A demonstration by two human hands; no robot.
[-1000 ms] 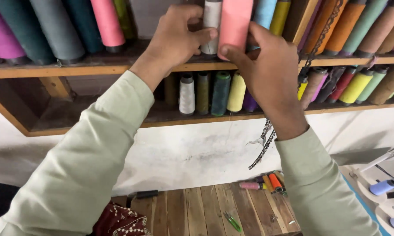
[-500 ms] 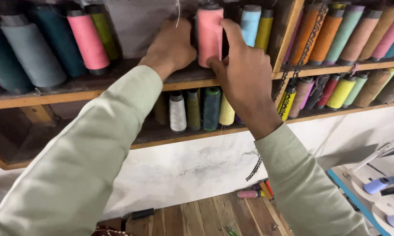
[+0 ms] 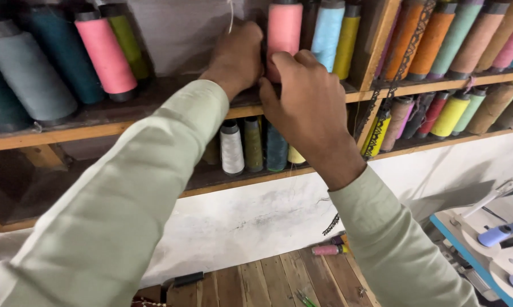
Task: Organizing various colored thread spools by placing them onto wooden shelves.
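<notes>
Pink thread cone point(image 3: 285, 35) — a tall spool of salmon-pink yarn on a dark core — now stands upright on the upper wooden shelf point(image 3: 97, 122), tucked just left of a pale blue thread cone point(image 3: 327, 34) and a yellow one point(image 3: 347, 40). A second ago it sat higher in the view, gripped well up its body between both hands; half a second ago it was lower, at shelf level; now its base looks to be down on the board, though the hands hide the very bottom. So the cone has come down into the row — that reads as a placing, nearly finished.

Left hand point(image 3: 236, 57) is curled at the cone's left flank, knuckles toward us, fingers wrapped out of sight behind — touching the spool, but whether it grips I cannot tell. A loose pale thread point(image 3: 231, 16) hangs straight down just above it. Right hand point(image 3: 307, 108) has dropped from the cone's side to its foot — fingers bent and closed against the lower front edge, thumb beneath, more a steadying press than a full grasp.

Below, on the lower shelf, a small white spool point(image 3: 231, 149) sits among darker ones. Pale green sleeves point(image 3: 154, 187) fill the foreground.
</notes>
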